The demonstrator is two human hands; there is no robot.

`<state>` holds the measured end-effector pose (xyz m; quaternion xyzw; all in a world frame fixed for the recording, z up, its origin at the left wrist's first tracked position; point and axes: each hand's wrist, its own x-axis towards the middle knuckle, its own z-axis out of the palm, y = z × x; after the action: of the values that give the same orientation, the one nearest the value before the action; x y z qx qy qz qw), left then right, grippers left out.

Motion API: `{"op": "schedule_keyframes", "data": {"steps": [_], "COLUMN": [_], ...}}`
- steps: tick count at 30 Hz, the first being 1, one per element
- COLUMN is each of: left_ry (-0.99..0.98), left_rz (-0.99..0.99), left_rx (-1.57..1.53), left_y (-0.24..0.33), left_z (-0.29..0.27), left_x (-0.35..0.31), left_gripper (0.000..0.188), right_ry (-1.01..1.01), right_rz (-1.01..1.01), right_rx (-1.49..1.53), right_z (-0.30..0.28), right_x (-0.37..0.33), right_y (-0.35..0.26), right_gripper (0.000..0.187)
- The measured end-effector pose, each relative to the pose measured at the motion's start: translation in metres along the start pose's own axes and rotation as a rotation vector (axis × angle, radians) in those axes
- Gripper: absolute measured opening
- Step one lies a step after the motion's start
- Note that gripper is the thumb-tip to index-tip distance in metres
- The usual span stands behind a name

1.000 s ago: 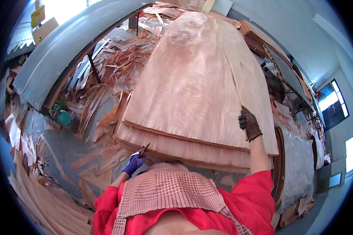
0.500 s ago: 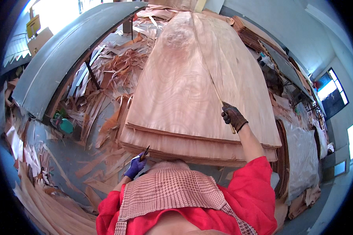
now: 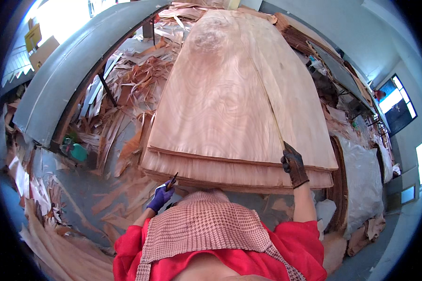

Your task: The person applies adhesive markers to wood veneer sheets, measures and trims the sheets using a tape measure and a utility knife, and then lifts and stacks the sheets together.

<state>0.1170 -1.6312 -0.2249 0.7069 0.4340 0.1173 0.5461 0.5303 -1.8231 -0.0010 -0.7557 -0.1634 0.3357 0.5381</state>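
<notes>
A tall stack of thin wood veneer sheets lies in front of me, its near edges stepped. My right hand, in a dark glove, is closed round the near end of a long thin stick. The stick reaches away over the top sheet, slanting to the far left; its far tip is faint. My left hand, in a purple and white glove, is closed on a small dark pointed tool, its tip upward, beside the stack's near left corner. I cannot make out the tool's exact kind.
A long grey-topped table stands at the left. Veneer scraps litter the floor between it and the stack. On the right are a plastic-covered stack and more veneer piles. A green container sits under the table.
My right hand has moved toward me and a little right, drawing the stick back with it over the top sheet. My left hand has hardly moved.
</notes>
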Motion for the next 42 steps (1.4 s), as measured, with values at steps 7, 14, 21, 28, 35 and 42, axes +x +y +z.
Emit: {"op": "schedule_keyframes", "data": {"steps": [7, 14, 21, 28, 35, 42], "left_ry": [0.045, -0.132, -0.077, -0.169, -0.089, -0.074], "left_rz": [-0.021, -0.147, -0.189, -0.111, -0.126, -0.212], "left_rx": [-0.029, -0.126, -0.234, -0.263, -0.391, -0.406], "left_y": [0.040, 0.113, 0.203, 0.226, 0.199, 0.183], "left_z": [0.042, 0.098, 0.155, 0.155, 0.177, 0.165], "left_x": [0.038, 0.090, 0.081, 0.118, 0.107, 0.082], "left_gripper": [0.031, 0.036, 0.043, 0.042, 0.042, 0.040], "right_ry": [0.139, 0.212, 0.251, 0.260, 0.271, 0.209], "right_rz": [-0.114, -0.058, -0.233, 0.062, -0.200, -0.442], "right_rx": [-0.046, -0.025, -0.416, -0.046, -0.345, -0.809], "right_z": [-0.068, -0.119, -0.180, -0.178, -0.159, -0.121], "right_x": [0.048, 0.166, 0.247, 0.200, 0.232, 0.252], "right_y": [0.029, 0.064, 0.131, 0.109, 0.096, 0.036], "right_gripper": [0.027, 0.024, 0.042, 0.033, 0.033, 0.031]}}
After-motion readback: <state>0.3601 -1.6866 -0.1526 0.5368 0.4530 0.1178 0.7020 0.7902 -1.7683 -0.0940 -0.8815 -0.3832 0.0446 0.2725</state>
